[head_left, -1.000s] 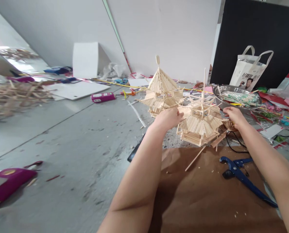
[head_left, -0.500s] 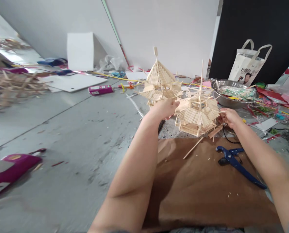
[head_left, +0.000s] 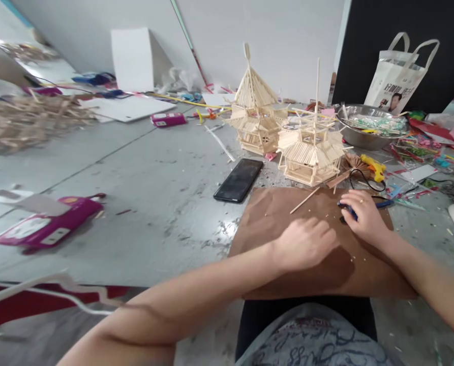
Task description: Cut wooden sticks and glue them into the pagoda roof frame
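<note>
Just beyond both hands, the stick model (head_left: 310, 160) is standing alone now, let go. The left hand (head_left: 305, 244) is resting empty, loosely curled, on the brown paper (head_left: 272, 229); the right hand (head_left: 364, 218) is curling around the cutters (head_left: 384, 203) beside it.

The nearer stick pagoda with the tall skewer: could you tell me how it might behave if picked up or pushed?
The nearer stick pagoda is probably light, being all thin sticks. Its protruding eaves look fragile, so squeezing could snap them. Its broad base suggests it would slide rather than tip.
</note>
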Tool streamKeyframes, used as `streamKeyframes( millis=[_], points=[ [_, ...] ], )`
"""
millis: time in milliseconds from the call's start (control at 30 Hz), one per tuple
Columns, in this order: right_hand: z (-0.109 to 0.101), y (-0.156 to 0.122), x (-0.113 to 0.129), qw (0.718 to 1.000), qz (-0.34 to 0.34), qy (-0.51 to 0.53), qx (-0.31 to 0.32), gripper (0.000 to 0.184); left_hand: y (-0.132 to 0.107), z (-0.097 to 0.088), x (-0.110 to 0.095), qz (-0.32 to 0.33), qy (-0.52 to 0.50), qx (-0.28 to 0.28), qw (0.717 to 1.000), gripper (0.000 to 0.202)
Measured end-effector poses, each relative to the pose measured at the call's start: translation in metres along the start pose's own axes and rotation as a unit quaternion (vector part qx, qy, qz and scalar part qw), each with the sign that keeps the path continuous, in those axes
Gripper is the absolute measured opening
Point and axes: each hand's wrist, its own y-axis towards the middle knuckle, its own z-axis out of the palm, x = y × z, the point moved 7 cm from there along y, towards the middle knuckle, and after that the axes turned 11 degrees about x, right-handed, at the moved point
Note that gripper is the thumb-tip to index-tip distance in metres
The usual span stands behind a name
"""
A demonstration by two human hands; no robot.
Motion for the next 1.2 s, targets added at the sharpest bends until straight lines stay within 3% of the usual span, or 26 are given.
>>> streamKeyframes(
  millis=[100, 233, 333, 433, 567, 633, 667, 700, 800, 967, 1200],
  points=[
    [0.018, -0.01, 0.011, 0.995, -0.03, -0.052, 0.074, 0.022, -0.006, 0.036, -0.024, 0.062, 0.001, 0.019, 0.998, 0.027],
    [0.03, -0.015, 0.0, 0.99, -0.021, -0.097, 0.101, 0.022, -0.002, 0.05, -0.006, 0.022, -0.014, 0.058, 0.998, 0.028],
    [0.032, -0.017, -0.014, 0.988, -0.001, -0.115, 0.1, 0.022, 0.002, 0.048, 0.028, -0.093, -0.015, 0.114, 0.989, 0.029],
    [0.028, -0.015, -0.029, 0.99, 0.037, -0.098, 0.096, 0.022, -0.004, 0.047, 0.07, -0.254, -0.028, 0.147, 0.955, 0.026],
    [0.008, 0.009, -0.046, 0.992, 0.085, 0.078, 0.046, 0.018, -0.014, 0.052, 0.108, -0.359, -0.074, 0.149, 0.918, 0.028],
    [0.001, 0.029, -0.064, 0.95, 0.165, 0.267, -0.013, 0.015, -0.016, 0.055, 0.122, -0.384, -0.105, 0.138, 0.907, 0.029],
    [0.004, 0.036, -0.076, 0.891, 0.229, 0.39, -0.042, 0.017, -0.017, 0.056, 0.128, -0.394, -0.122, 0.128, 0.902, 0.029],
    [0.013, 0.043, -0.085, 0.802, 0.292, 0.517, -0.067, 0.022, -0.017, 0.056, 0.134, -0.403, -0.141, 0.114, 0.897, 0.029],
    [0.028, 0.072, -0.091, 0.716, 0.327, 0.612, -0.077, 0.022, -0.018, 0.057, 0.151, -0.431, -0.225, 0.05, 0.872, 0.03],
    [0.048, 0.094, -0.095, 0.643, 0.326, 0.688, -0.085, 0.019, -0.022, 0.065, 0.171, -0.462, -0.332, -0.029, 0.822, 0.024],
    [0.052, 0.103, -0.098, 0.62, 0.312, 0.717, -0.067, 0.027, -0.027, 0.075, 0.178, -0.467, -0.447, -0.106, 0.755, 0.024]
  ],
)
